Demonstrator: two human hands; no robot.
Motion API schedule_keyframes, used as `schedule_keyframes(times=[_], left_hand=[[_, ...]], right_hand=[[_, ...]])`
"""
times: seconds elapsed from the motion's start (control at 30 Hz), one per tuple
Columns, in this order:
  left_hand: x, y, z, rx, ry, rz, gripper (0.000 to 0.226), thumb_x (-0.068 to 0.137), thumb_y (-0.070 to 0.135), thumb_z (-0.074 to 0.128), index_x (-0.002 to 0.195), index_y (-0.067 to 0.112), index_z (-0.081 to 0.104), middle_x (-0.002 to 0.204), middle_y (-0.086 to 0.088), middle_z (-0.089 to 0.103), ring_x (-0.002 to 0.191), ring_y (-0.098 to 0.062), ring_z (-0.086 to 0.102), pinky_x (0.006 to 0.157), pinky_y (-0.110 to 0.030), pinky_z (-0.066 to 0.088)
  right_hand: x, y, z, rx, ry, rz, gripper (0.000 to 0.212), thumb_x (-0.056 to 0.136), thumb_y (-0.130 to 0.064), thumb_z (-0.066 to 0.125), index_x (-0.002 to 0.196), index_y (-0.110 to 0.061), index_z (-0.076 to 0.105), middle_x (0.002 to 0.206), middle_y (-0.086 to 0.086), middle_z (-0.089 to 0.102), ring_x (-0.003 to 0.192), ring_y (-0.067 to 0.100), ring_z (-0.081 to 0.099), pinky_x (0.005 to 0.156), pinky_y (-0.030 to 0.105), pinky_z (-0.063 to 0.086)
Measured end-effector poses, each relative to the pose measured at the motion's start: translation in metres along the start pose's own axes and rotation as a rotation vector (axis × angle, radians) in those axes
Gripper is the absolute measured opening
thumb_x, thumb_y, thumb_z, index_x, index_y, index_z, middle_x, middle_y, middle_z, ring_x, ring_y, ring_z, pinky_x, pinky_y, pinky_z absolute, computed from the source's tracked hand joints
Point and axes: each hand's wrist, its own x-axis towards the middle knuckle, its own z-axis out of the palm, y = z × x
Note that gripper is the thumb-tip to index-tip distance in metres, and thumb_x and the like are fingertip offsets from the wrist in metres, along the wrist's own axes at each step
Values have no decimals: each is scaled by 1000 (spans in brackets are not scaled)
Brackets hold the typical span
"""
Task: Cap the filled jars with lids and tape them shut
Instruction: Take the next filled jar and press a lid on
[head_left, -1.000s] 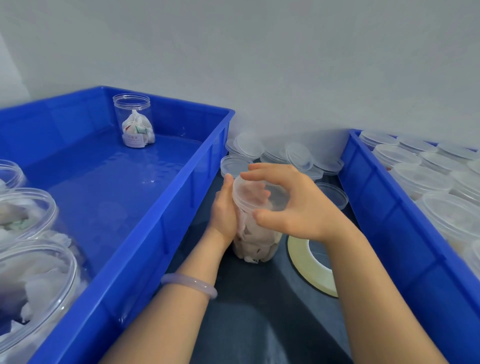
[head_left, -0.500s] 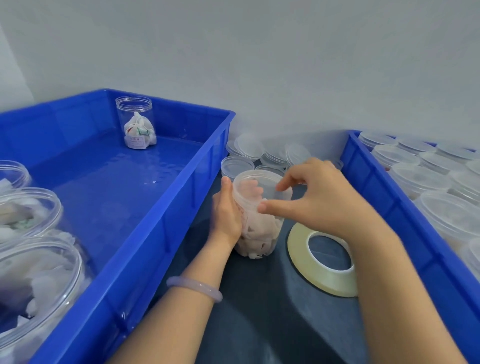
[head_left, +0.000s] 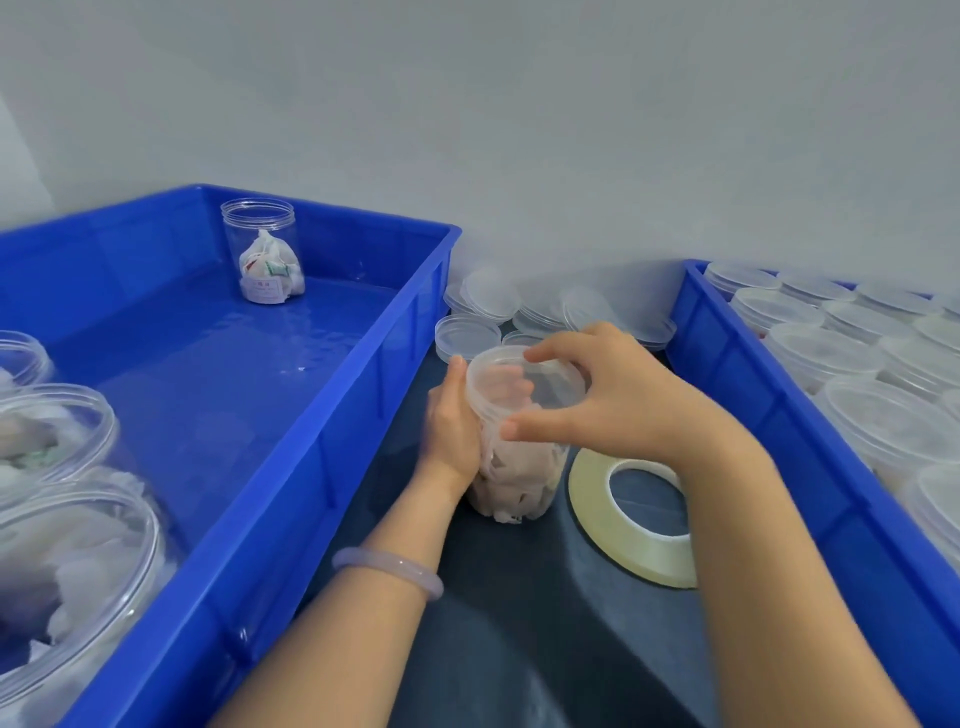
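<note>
A clear plastic jar (head_left: 519, 478) filled with pale packets stands on the dark table between two blue crates. A clear lid (head_left: 524, 384) sits on its mouth. My left hand (head_left: 452, 423) grips the jar's left side. My right hand (head_left: 618, 400) curls over the lid, thumb at its near rim and fingers at the far rim. A roll of pale tape (head_left: 623, 519) lies flat just right of the jar, under my right wrist.
The left blue crate (head_left: 332, 441) holds one open filled jar (head_left: 265, 254) at the back and several open filled jars (head_left: 62, 467) at its near left. The right blue crate (head_left: 737, 405) holds several capped jars (head_left: 831, 358). Loose clear lids (head_left: 488, 306) lie piled against the wall.
My right hand has turned on the lid, with the thumb swinging from the lid's right side round to its near rim. The left hand kept its grip on the jar.
</note>
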Motion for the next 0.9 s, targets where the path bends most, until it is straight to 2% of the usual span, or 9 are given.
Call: schedule_keyframes(times=[0.17,0.33,0.37,0.43,0.5,0.63,0.7,0.77,0.9], left_hand=[[0,-5,-1,52,40,74,47,86,42,34,63,35,74,67,12,70,71,-3,65,80,-34,47],[-9,-12,7,273,226,191,39,99,10,38,63,25,46,58,28,61,57,10,56,52,-5,39],[-11,-10,8,245,219,179,39,100,20,37,64,23,50,61,23,64,60,8,58,55,-5,41],[-11,-6,5,74,86,68,52,97,49,33,75,19,69,83,2,74,87,-12,68,83,-26,53],[-14,2,3,-8,-27,-37,67,89,64,28,99,14,71,108,-15,70,109,-28,64,100,-43,46],[-21,-3,7,96,89,13,67,96,60,23,103,14,72,111,-15,69,110,-25,64,97,-37,48],[-23,-8,10,148,213,83,65,103,44,19,84,25,78,92,-5,75,94,-16,69,83,-26,53],[-26,-5,12,191,249,123,73,105,36,17,63,28,75,69,8,73,70,-3,69,63,-15,52],[-27,-1,5,365,334,179,60,96,46,20,71,18,67,70,4,70,64,3,62,61,-20,46]], right_hand=[[5,12,38,326,198,-116,64,62,-37,82,121,-32,57,133,-19,43,121,-9,40,88,0,33],[7,9,70,335,518,-28,73,52,-53,75,119,-31,59,112,-22,49,97,-26,42,77,-2,35],[7,8,72,340,531,-29,74,52,-53,76,120,-29,58,110,-23,48,97,-27,41,77,-2,34],[5,11,69,397,489,-43,79,54,-46,85,126,-25,57,111,-24,46,100,-26,41,81,-5,31],[4,12,63,449,407,-47,87,55,-40,89,132,-23,53,118,-18,46,109,-16,44,86,-5,31],[1,3,72,453,493,8,87,58,-45,86,134,-19,52,121,-15,45,112,-7,43,85,-5,29],[-1,-5,79,406,589,29,87,60,-52,82,133,-17,53,116,-18,41,102,-14,35,79,-7,26],[-1,-10,81,379,632,44,89,60,-57,80,134,-18,51,117,-18,40,100,-16,32,83,-1,27],[-16,2,79,377,457,119,111,59,-65,75,148,-23,25,144,-7,38,131,6,32,106,26,30]])
